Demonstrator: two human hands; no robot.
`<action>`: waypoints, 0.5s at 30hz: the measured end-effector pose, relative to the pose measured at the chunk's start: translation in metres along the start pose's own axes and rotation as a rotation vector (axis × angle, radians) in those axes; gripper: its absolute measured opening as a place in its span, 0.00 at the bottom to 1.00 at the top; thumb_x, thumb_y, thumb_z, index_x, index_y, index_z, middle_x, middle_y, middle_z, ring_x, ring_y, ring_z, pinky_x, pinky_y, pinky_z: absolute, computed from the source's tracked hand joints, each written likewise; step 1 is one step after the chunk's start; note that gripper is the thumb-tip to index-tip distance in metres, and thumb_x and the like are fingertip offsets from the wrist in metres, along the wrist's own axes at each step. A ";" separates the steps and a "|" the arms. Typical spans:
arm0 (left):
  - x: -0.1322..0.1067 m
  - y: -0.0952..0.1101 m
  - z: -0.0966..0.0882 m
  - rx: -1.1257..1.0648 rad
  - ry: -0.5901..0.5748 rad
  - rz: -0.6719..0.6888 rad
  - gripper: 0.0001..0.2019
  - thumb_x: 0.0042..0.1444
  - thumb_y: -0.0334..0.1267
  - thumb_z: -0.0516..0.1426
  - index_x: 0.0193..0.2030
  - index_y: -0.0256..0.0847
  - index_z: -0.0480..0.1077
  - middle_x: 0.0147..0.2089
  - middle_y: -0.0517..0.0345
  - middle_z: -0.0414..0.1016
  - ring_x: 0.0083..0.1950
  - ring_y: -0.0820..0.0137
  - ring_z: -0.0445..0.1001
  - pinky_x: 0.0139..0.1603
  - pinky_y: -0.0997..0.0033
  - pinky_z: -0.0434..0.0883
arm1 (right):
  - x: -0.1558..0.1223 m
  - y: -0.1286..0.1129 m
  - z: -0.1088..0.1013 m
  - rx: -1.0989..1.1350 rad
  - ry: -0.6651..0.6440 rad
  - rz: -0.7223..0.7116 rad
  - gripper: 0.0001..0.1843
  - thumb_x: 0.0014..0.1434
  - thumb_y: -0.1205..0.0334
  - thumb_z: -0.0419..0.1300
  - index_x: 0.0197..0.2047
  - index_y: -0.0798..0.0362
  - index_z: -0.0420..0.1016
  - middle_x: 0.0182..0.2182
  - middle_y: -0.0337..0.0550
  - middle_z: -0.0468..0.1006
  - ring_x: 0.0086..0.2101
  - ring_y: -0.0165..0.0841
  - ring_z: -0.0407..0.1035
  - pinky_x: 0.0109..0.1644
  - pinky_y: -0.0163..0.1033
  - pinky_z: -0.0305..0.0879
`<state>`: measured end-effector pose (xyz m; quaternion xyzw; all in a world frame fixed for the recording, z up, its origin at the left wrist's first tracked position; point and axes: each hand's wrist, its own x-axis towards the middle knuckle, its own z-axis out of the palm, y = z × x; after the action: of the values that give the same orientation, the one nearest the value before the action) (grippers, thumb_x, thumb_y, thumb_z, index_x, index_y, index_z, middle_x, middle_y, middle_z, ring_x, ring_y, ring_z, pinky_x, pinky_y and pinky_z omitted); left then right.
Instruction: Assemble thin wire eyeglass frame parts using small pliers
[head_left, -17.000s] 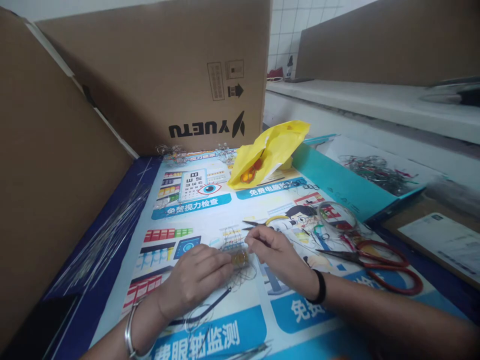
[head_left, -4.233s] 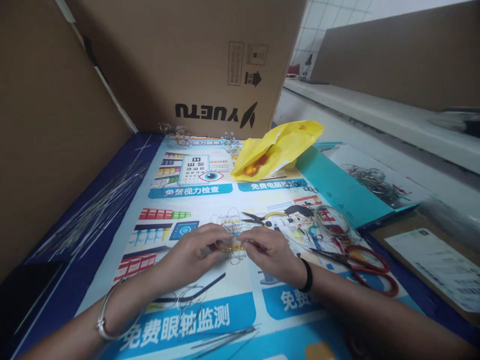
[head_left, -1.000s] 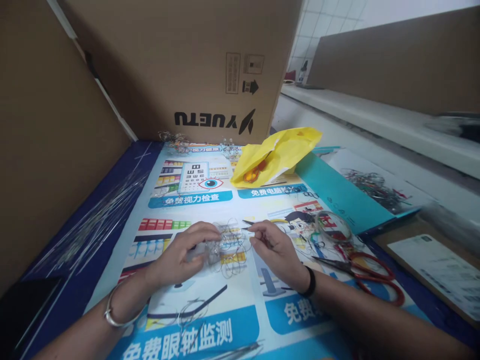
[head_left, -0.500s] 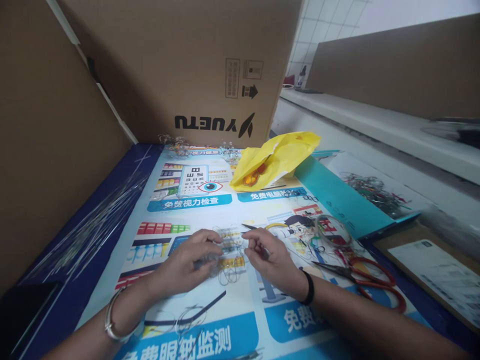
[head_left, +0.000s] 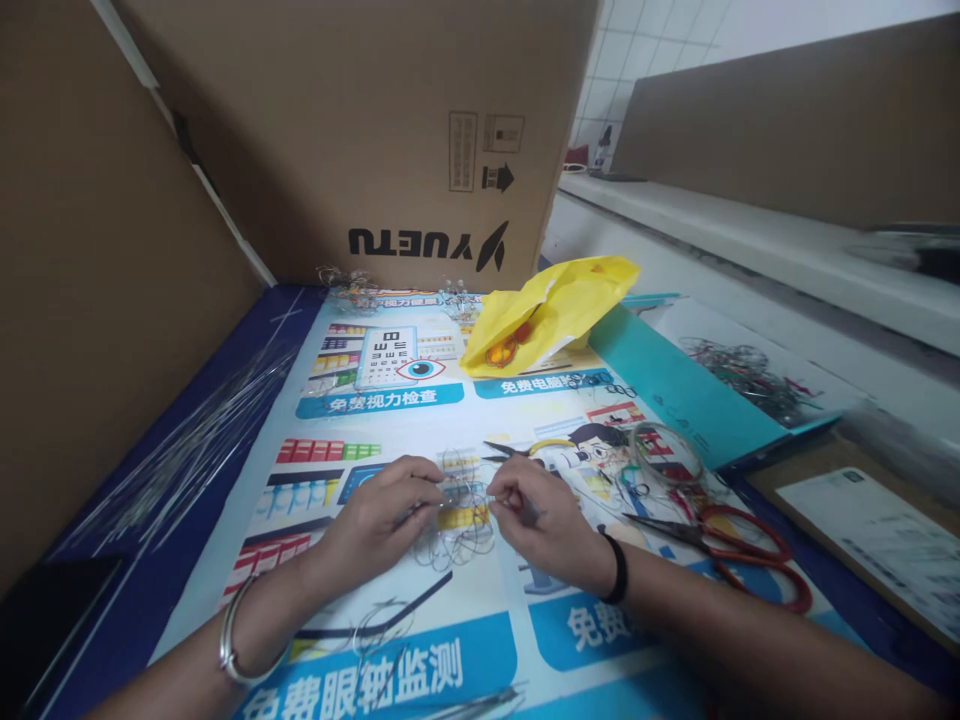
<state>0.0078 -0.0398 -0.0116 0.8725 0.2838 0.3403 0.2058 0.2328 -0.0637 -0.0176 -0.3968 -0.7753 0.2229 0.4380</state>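
Over the middle of the printed poster (head_left: 409, 430) my left hand (head_left: 379, 515) and my right hand (head_left: 544, 520) face each other, a small gap apart. Fingertips of both are pinched together on thin wire, whose fine strands are hard to make out. A loose tangle of thin wire loops (head_left: 454, 540) lies between and just below them. Just beyond my right hand rest dark-tipped pliers with a yellow handle (head_left: 551, 446), partly hidden by that hand. Red-handled scissors (head_left: 709, 540) lie to the right of my right wrist.
A yellow bag (head_left: 562, 310) lies at the back. Coiled wire (head_left: 667, 455) sits on the right, before a teal box (head_left: 675, 385) holding tangled wires. Long straight wires (head_left: 195, 440) lie left. Cardboard (head_left: 360, 130) walls off the back and left; a clipped paper (head_left: 862, 540) is far right.
The fingers of both hands have closed into pinches, my left hand's from a looser, spread pose. My right hand has moved slightly, showing more of the pliers' tips. The view has shifted a little.
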 end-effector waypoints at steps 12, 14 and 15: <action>0.002 0.007 0.002 0.038 0.038 -0.017 0.08 0.55 0.25 0.52 0.38 0.40 0.69 0.43 0.53 0.71 0.45 0.70 0.71 0.42 0.72 0.71 | -0.002 -0.009 -0.002 -0.022 -0.068 -0.102 0.14 0.46 0.74 0.55 0.37 0.52 0.63 0.31 0.41 0.66 0.29 0.30 0.60 0.34 0.38 0.61; 0.002 0.008 0.002 0.035 0.028 -0.031 0.08 0.55 0.26 0.52 0.37 0.40 0.69 0.42 0.53 0.71 0.45 0.70 0.71 0.42 0.71 0.71 | -0.002 -0.009 -0.001 -0.035 -0.069 -0.077 0.11 0.48 0.72 0.56 0.36 0.51 0.64 0.29 0.40 0.67 0.27 0.29 0.60 0.32 0.37 0.60; 0.002 0.008 0.001 0.034 0.022 -0.040 0.07 0.55 0.26 0.52 0.37 0.40 0.69 0.42 0.53 0.71 0.45 0.70 0.71 0.42 0.71 0.71 | -0.002 -0.009 -0.001 -0.039 -0.075 -0.064 0.10 0.49 0.71 0.56 0.36 0.51 0.64 0.29 0.39 0.67 0.27 0.29 0.60 0.32 0.37 0.60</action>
<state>0.0127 -0.0450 -0.0073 0.8663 0.3090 0.3408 0.1947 0.2306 -0.0707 -0.0113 -0.3719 -0.8076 0.2083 0.4076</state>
